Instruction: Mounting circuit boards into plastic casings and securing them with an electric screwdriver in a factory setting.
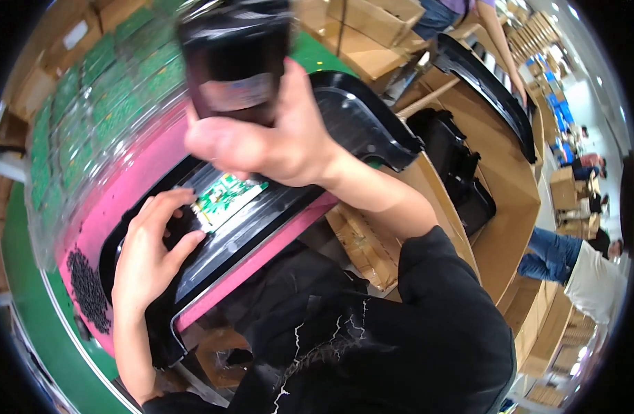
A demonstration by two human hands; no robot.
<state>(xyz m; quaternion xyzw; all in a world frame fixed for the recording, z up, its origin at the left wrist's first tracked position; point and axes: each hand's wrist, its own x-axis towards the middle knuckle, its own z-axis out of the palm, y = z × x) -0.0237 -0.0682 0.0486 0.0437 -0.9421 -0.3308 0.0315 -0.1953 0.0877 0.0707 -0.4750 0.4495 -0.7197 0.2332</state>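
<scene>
A green and white circuit board (228,200) lies in a long, shallow black plastic housing (223,259) in front of me. My left hand (148,252) is at the board's left end, thumb and fingers apart, their tips resting near its corners. Above the board, my right hand (282,138) is wrapped round a bulky black power tool (234,55) with a shiny top and a label. It is close to the camera and blurred, and its working end is hidden behind my hand.
Small black screws (88,290) lie heaped on the pink mat (141,162), left of the housing. Beyond are stacked green circuit boards (116,76) in clear trays. To the right, an open carton (503,200) holds black plastic parts (455,162). Another person's arm (500,41) reaches there.
</scene>
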